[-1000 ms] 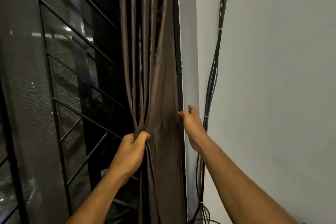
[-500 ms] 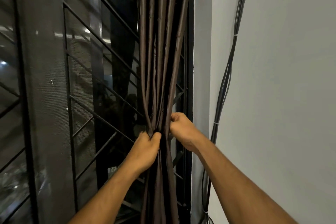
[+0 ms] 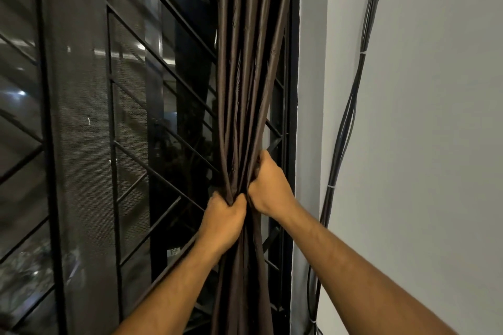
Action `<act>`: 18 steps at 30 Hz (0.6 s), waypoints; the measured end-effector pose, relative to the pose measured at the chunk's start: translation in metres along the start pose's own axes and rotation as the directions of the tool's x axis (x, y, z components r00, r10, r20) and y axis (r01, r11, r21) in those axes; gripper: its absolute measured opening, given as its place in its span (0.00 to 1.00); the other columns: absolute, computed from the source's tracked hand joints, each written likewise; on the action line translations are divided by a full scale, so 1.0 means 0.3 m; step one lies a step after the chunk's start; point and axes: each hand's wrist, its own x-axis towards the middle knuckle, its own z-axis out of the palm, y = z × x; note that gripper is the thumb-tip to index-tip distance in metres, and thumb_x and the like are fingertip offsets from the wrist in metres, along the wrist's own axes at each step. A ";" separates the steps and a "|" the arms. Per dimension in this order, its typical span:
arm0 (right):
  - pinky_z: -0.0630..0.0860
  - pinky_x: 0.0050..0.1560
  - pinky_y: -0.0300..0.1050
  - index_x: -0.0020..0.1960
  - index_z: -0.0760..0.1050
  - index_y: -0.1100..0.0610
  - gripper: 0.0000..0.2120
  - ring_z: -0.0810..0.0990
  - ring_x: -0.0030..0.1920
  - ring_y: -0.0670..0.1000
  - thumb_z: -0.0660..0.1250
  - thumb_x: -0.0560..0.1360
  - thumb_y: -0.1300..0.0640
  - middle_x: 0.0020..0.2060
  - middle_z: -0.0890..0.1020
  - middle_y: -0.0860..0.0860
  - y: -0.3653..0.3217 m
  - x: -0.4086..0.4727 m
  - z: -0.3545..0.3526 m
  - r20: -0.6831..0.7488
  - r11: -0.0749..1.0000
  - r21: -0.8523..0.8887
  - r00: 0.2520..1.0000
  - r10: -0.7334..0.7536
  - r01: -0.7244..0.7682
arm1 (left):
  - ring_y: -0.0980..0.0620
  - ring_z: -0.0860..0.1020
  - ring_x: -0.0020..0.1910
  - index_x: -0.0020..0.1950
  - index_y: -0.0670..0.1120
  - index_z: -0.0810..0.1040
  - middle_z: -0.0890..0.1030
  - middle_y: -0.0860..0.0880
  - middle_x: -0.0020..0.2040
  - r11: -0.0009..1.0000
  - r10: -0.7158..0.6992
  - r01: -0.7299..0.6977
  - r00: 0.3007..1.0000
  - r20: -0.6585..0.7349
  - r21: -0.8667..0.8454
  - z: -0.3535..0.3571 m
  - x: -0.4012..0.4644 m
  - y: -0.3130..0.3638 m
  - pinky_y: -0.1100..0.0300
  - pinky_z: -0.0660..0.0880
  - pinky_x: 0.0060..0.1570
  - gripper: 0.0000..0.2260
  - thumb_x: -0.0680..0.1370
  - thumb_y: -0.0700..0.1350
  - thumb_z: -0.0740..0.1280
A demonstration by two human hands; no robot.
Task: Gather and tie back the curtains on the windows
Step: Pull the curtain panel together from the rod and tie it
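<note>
Where each hand (image 3: 221, 223) (image 3: 268, 185) grips, curtain (image 3: 251, 62) folds hide fingertips.

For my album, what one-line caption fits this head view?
Both hands, left and right, bunch the brown curtain beside the barred window.

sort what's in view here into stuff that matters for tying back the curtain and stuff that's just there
Part of the job:
brown curtain, bunched into folds
left hand, gripping the bunch
right hand, gripping it just above

Just there:
window grille
mesh screen
bundle of cables on the wall
</note>
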 end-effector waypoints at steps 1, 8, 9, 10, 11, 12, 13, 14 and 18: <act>0.80 0.60 0.48 0.65 0.72 0.61 0.19 0.83 0.55 0.53 0.73 0.77 0.60 0.56 0.83 0.54 0.001 -0.001 -0.005 0.017 0.995 0.099 1.000 0.024 -0.025 | 0.54 0.80 0.52 0.66 0.54 0.74 0.81 0.54 0.57 1.000 -0.028 0.028 0.999 -0.019 -0.013 -0.006 0.001 -0.003 0.54 0.79 0.53 0.16 0.79 0.56 0.65; 0.85 0.48 0.55 0.52 0.83 0.64 0.09 0.82 0.35 0.49 0.64 0.77 0.65 0.32 0.84 0.51 0.023 0.018 -0.067 0.418 0.904 0.303 0.894 0.158 -0.302 | 0.57 0.82 0.48 0.57 0.60 0.80 0.85 0.57 0.48 0.998 -0.058 0.060 0.996 0.067 -0.035 -0.040 0.031 -0.023 0.60 0.76 0.44 0.08 0.79 0.54 0.67; 0.84 0.53 0.61 0.55 0.82 0.64 0.10 0.83 0.39 0.52 0.63 0.79 0.67 0.37 0.85 0.54 0.024 0.026 -0.074 0.434 0.913 0.273 0.886 0.164 -0.302 | 0.58 0.82 0.46 0.55 0.60 0.81 0.85 0.57 0.46 0.998 -0.045 0.048 0.995 0.085 -0.029 -0.041 0.036 -0.023 0.61 0.76 0.43 0.06 0.79 0.53 0.68; 0.83 0.54 0.63 0.58 0.81 0.64 0.10 0.84 0.41 0.54 0.64 0.80 0.67 0.42 0.85 0.57 0.022 0.031 -0.079 0.439 0.932 0.235 0.885 0.152 -0.276 | 0.59 0.83 0.45 0.52 0.59 0.82 0.86 0.56 0.45 0.999 -0.032 0.034 0.994 0.100 -0.018 -0.039 0.041 -0.024 0.62 0.76 0.42 0.05 0.78 0.52 0.68; 0.84 0.51 0.62 0.60 0.80 0.63 0.10 0.85 0.42 0.56 0.66 0.80 0.67 0.45 0.85 0.57 0.019 0.032 -0.081 0.438 0.952 0.201 0.890 0.123 -0.231 | 0.60 0.84 0.43 0.49 0.59 0.83 0.86 0.56 0.43 1.000 -0.016 0.017 0.993 0.113 -0.006 -0.036 0.042 -0.022 0.63 0.76 0.41 0.04 0.78 0.50 0.69; 0.86 0.46 0.60 0.60 0.79 0.61 0.10 0.86 0.42 0.56 0.68 0.79 0.65 0.46 0.85 0.57 0.018 0.034 -0.082 0.440 0.967 0.174 0.893 0.094 -0.187 | 0.61 0.84 0.41 0.47 0.58 0.83 0.87 0.56 0.41 1.000 0.004 -0.005 0.992 0.124 0.009 -0.032 0.044 -0.021 0.65 0.76 0.39 0.04 0.78 0.49 0.69; 0.86 0.42 0.58 0.60 0.78 0.59 0.11 0.86 0.41 0.57 0.70 0.78 0.64 0.46 0.85 0.57 0.014 0.037 -0.086 0.455 0.976 0.141 0.886 0.087 -0.168 | 0.63 0.83 0.39 0.45 0.57 0.83 0.87 0.56 0.39 1.000 0.027 -0.029 0.991 0.130 0.012 -0.030 0.044 -0.019 0.68 0.76 0.36 0.06 0.78 0.48 0.69; 0.85 0.41 0.58 0.60 0.77 0.59 0.11 0.87 0.40 0.58 0.70 0.78 0.63 0.46 0.85 0.58 0.013 0.041 -0.091 0.485 0.980 0.090 0.867 0.112 -0.177 | 0.64 0.83 0.38 0.44 0.57 0.83 0.86 0.58 0.38 0.999 0.043 -0.046 0.990 0.135 0.017 -0.028 0.046 -0.021 0.71 0.74 0.32 0.07 0.79 0.47 0.68; 0.84 0.42 0.53 0.59 0.78 0.61 0.09 0.83 0.36 0.57 0.66 0.80 0.59 0.45 0.84 0.60 0.022 0.056 -0.106 0.525 0.967 -0.235 0.824 0.214 -0.101 | 0.61 0.84 0.40 0.46 0.58 0.83 0.87 0.54 0.41 0.997 0.047 -0.054 0.990 0.135 0.046 -0.038 0.055 -0.023 0.70 0.75 0.34 0.05 0.79 0.49 0.68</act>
